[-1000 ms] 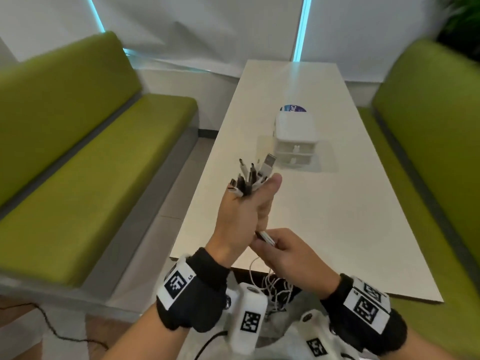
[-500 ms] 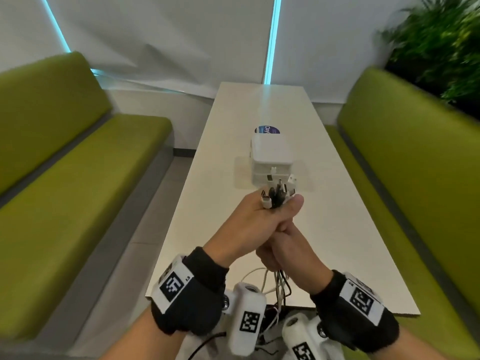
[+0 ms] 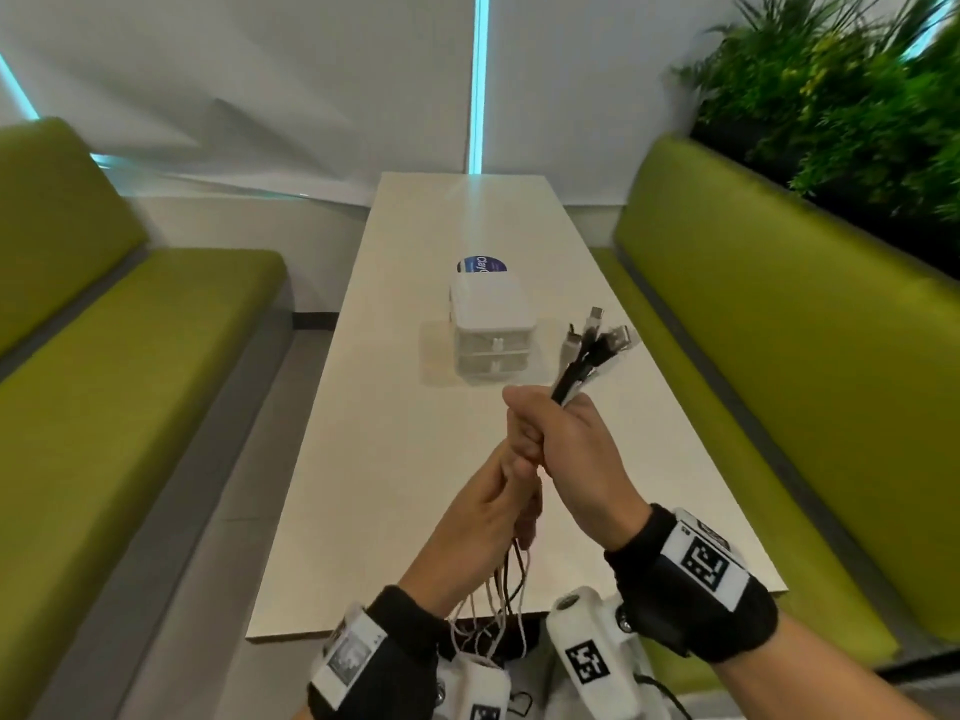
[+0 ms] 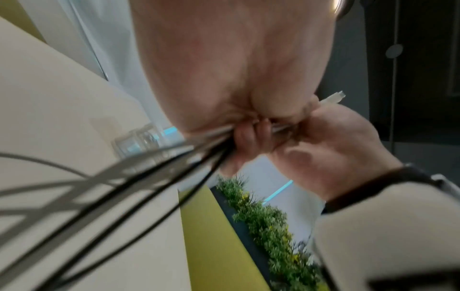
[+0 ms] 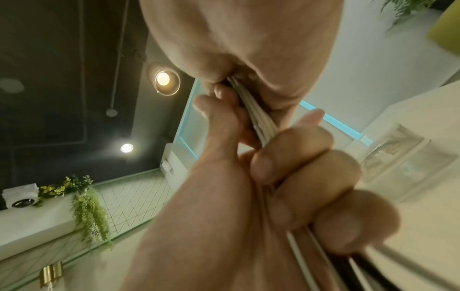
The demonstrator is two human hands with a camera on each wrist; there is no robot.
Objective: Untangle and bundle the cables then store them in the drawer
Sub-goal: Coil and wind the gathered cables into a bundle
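Note:
A bundle of black and white cables (image 3: 582,363) stands upright over the table's near half, plug ends fanned out at the top. My right hand (image 3: 566,439) grips the bundle just under the plugs. Directly below it, my left hand (image 3: 498,491) is curled round the same cables, whose loose lengths (image 3: 501,600) hang past the table edge. The left wrist view shows the cables (image 4: 139,177) streaming out of my left palm. In the right wrist view, the cables (image 5: 251,110) run between both fists. The small white drawer unit (image 3: 491,330) sits mid-table, its drawers closed.
The long white table (image 3: 395,459) runs away from me between two green benches (image 3: 130,381) (image 3: 779,356). A round blue sticker (image 3: 480,265) lies behind the drawer unit. Plants (image 3: 831,96) fill the back right corner.
The plug ends passed from my left hand's grip to my right, which now holds the top. My left hand slid below it. The bundle swung right of the drawer unit.

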